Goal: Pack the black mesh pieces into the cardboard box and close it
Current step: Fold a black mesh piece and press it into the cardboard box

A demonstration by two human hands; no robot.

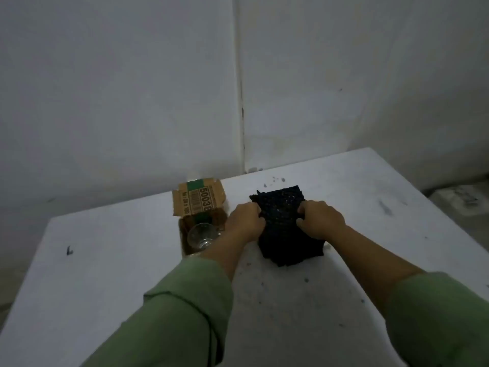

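black mesh pieces (285, 229): rough stack, both hands gripping | cardboard box (197, 207): open

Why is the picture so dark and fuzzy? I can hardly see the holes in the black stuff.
In the head view the room is dim, so the black mesh pieces look like one dark blob; the whole picture is soft and grainy; the table edges look slanted from the wide lens; the clear cup catches a faint shine.

A white table (105, 274) carries an open cardboard box (197, 205) beside stacked black mesh pieces (287, 234).
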